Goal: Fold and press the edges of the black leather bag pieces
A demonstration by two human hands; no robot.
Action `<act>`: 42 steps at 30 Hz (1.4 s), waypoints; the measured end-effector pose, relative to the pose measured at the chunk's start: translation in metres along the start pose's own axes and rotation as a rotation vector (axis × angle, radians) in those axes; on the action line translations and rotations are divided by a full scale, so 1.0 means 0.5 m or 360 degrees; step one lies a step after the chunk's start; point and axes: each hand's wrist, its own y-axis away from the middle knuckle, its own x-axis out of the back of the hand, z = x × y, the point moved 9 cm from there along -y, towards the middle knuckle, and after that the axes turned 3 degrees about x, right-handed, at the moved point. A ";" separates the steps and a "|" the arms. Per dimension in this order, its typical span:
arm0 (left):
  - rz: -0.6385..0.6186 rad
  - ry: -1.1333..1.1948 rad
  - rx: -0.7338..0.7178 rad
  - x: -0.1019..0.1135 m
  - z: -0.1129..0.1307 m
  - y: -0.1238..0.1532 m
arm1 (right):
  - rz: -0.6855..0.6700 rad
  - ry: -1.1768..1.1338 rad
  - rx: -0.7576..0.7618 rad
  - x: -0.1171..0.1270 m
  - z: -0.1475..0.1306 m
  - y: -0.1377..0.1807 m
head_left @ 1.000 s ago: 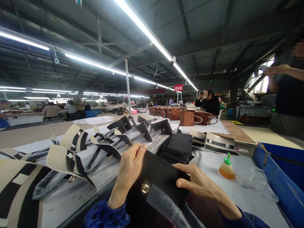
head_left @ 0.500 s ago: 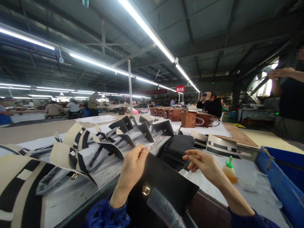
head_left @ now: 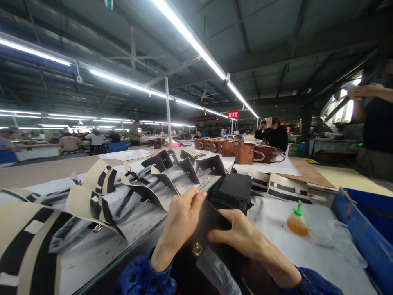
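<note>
My left hand [head_left: 181,219] reaches forward from the near edge, back turned up, fingers curled over and pinched together at the far tips, the thumb tucked under out of sight. The wrist runs straight back into a blue sleeve cuff at the near left. My right hand [head_left: 242,237] comes in from the near right, lying lower and flatter, palm down, thumb stretched leftward toward the left hand, fingers bent and pressing down. The two hands sit just beside each other, nearly touching.
</note>
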 end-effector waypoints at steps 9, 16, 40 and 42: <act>0.0012 0.0016 0.0026 -0.006 -0.012 -0.007 | -0.0115 -0.0305 -0.0106 -0.013 0.027 -0.002; -0.0010 0.0032 0.0059 -0.010 -0.027 -0.007 | -0.0108 -0.0356 -0.0091 -0.017 0.029 0.003; -0.0021 0.0104 0.0110 -0.009 -0.032 -0.011 | -0.0159 -0.0584 -0.0039 -0.013 0.026 0.010; 0.0002 0.0089 0.0100 -0.006 -0.026 -0.010 | -0.0057 -0.0542 -0.0053 -0.013 0.032 0.010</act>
